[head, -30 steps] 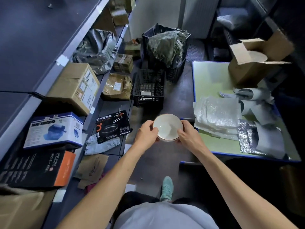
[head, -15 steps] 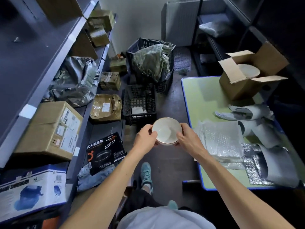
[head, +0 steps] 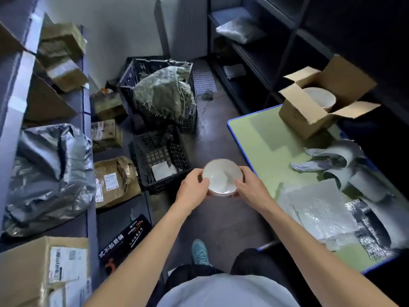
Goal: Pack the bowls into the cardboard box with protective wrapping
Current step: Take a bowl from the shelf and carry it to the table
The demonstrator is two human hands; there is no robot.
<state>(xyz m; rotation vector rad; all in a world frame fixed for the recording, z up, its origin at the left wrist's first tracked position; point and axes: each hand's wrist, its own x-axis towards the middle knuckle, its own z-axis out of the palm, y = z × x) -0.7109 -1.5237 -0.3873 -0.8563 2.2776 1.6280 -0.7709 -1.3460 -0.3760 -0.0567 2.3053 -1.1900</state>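
Looking down, I hold a white bowl (head: 222, 176) upright over the floor (head: 212, 218), just left of the desk (head: 254, 138). My left hand (head: 192, 189) grips its left rim, thumb hooked over the edge, and my right hand (head: 250, 187) grips the right rim likewise. On the desk, bubble wrap sheets (head: 318, 209) lie near me. The open cardboard box (head: 303, 116) stands at the far end with another bowl (head: 321, 98) inside.
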